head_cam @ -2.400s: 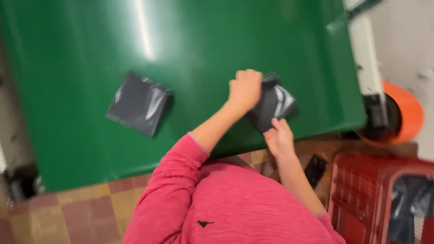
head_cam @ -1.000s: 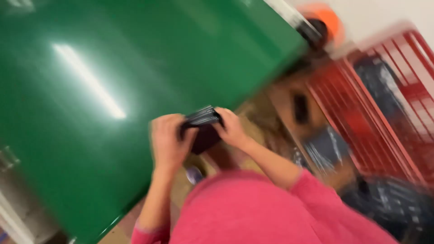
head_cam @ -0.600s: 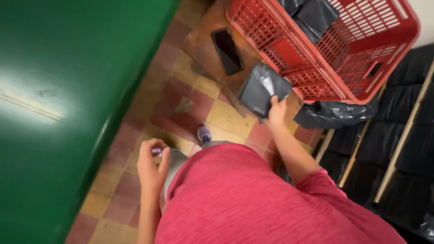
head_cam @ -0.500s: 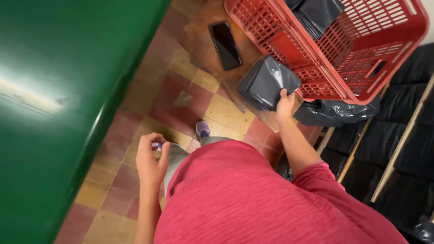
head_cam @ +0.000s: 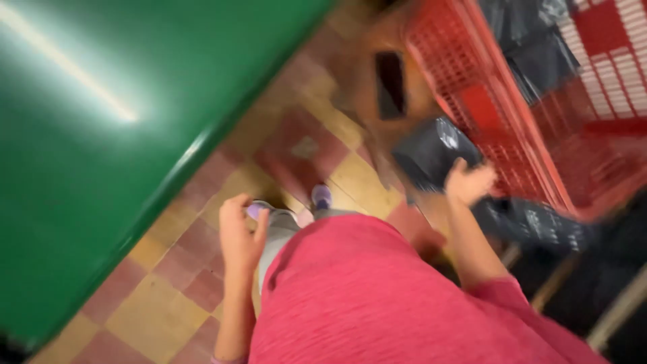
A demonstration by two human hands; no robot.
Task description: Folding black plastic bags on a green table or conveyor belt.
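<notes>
The right hand (head_cam: 470, 183) reached out to the side with its fingers spread and released, just touching or barely clear of a dark grey plastic packet (head_cam: 431, 152); motion blur made it impossible to tell which. The packet sat against the outer wall of a red plastic crate (head_cam: 512, 128), near the crate's lower edge and above the checkered tile floor (head_cam: 296, 152). More dark packets (head_cam: 532, 40) lay inside the crate, and another dark bag (head_cam: 539, 222) sagged beneath it. The left hand (head_cam: 239, 232) hung by the person's hip, fingers loosely curled and holding nothing, beside the edge of the glossy green table (head_cam: 101, 135). A dark flat phone-like object (head_cam: 389, 84) rested on a brown surface beside the crate. Judging by its creased, shiny skin, the packet looked light, soft and somewhat slippery, likely to buckle under a one-sided pinch; a grip across its folded body, thumb on one face and fingers on the other, seemed the surest hold.
</notes>
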